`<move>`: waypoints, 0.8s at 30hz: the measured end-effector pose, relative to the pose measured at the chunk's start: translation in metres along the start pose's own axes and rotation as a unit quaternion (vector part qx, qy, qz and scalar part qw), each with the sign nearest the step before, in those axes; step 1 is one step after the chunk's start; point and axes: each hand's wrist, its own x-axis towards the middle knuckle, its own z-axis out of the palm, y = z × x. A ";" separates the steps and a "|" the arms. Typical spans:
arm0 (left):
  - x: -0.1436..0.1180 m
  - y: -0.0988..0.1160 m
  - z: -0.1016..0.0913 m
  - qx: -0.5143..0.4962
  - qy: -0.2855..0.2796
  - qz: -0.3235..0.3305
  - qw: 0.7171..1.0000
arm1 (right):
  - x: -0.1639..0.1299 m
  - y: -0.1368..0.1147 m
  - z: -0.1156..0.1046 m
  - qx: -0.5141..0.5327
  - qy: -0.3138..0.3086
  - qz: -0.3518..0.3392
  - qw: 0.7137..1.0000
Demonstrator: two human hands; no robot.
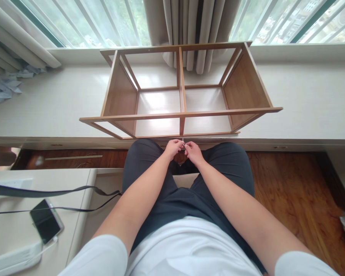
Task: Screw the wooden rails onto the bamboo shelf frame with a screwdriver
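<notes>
My left hand (174, 148) and my right hand (193, 152) meet between my knees, fingertips pinched together. A thin pale sliver pokes up where they meet; it is too small to name, and I cannot tell which hand bears it. Just beyond my hands stands a brown wooden frame (181, 114), with a middle divider (181, 78) and solid panels at its left end (121, 90) and right end (247, 82). Its front and top are open bars. My fingers are close to its lower front rail, and whether they touch it cannot be seen.
The frame rests on a long white ledge (310, 96) below windows and curtains (189, 34). Crumpled paper (4, 86) lies far left. On a side table (71, 226) are a phone (46, 221), a white power strip (17, 260) and a black strap (60, 191). Wooden floor (293, 191) shows at right.
</notes>
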 end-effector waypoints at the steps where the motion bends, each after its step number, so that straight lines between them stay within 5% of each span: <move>1: 0.000 0.000 0.000 0.000 -0.003 -0.001 1.000 | 0.000 0.001 0.000 -0.004 0.002 -0.003 1.000; 24: -0.004 0.001 0.002 0.032 -0.021 0.033 0.999 | 0.001 0.003 -0.001 0.001 0.053 0.004 0.999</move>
